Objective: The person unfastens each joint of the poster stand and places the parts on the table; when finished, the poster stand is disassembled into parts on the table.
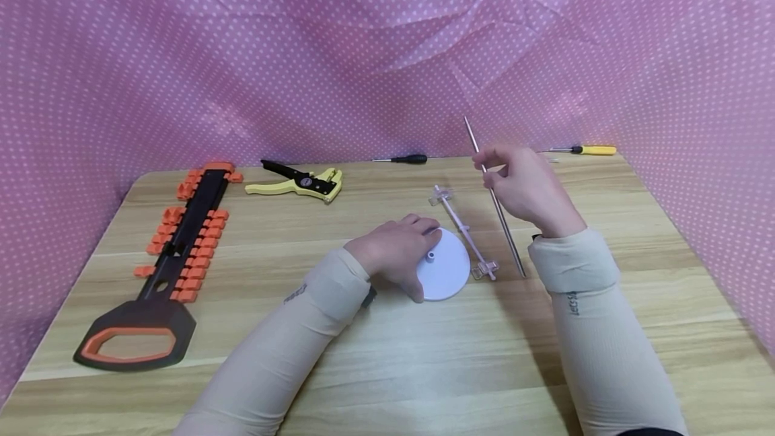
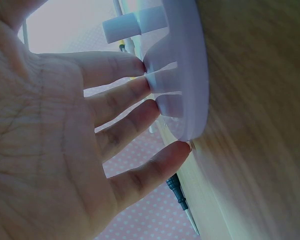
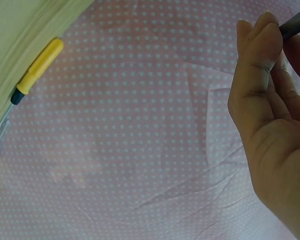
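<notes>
A round white plastic disc (image 1: 445, 268) with a short hollow post at its middle lies on the table. My left hand (image 1: 396, 251) rests on its left side, and in the left wrist view the fairly straight fingertips (image 2: 150, 107) touch the disc (image 2: 190, 75) near its rim. My right hand (image 1: 527, 184) pinches a thin metal rod (image 1: 505, 231) between thumb and fingers, tilted with its upper end leaning left. Only a short piece of the rod (image 3: 297, 22) shows in the right wrist view. Between disc and rod lies a white stick (image 1: 461, 229) with clear plastic end pieces.
At the left lies a black holder (image 1: 194, 221) with orange clips and a looped handle. Yellow-and-black wire strippers (image 1: 303, 182), a black screwdriver (image 1: 412, 159) and a yellow-handled screwdriver (image 1: 596, 150) lie along the back edge. A pink dotted cloth (image 1: 363, 52) surrounds the table.
</notes>
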Demonstrator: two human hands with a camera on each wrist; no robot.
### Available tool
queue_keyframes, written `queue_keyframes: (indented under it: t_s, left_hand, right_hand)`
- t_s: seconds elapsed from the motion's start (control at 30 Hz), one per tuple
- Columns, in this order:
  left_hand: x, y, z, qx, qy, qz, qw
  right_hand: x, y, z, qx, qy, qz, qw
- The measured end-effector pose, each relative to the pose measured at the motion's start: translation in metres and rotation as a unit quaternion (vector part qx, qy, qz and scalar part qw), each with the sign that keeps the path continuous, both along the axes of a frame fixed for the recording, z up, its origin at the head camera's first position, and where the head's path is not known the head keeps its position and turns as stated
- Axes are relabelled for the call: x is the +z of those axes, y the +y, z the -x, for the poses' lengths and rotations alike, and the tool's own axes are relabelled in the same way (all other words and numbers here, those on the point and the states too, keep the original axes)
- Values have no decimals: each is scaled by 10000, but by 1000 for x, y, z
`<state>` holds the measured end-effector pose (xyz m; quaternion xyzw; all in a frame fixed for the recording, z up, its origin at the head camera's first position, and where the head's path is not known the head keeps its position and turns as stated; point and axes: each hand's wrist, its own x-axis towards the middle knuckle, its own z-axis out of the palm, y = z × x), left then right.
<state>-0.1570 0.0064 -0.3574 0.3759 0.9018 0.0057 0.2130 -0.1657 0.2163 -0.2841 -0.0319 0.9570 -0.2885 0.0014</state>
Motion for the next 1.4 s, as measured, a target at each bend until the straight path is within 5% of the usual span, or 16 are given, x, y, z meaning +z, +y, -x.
queue_keyframes:
  t_s: [0.6, 1.4]
  left_hand:
    - [0, 0, 1, -35, 35, 50, 10000]
    - [0, 1, 1, -33, 29, 89, 10000]
  right_hand:
    - [-26, 12, 21, 25, -703, -197, 9973]
    - [-47, 19, 32, 69, -928, -296, 9952]
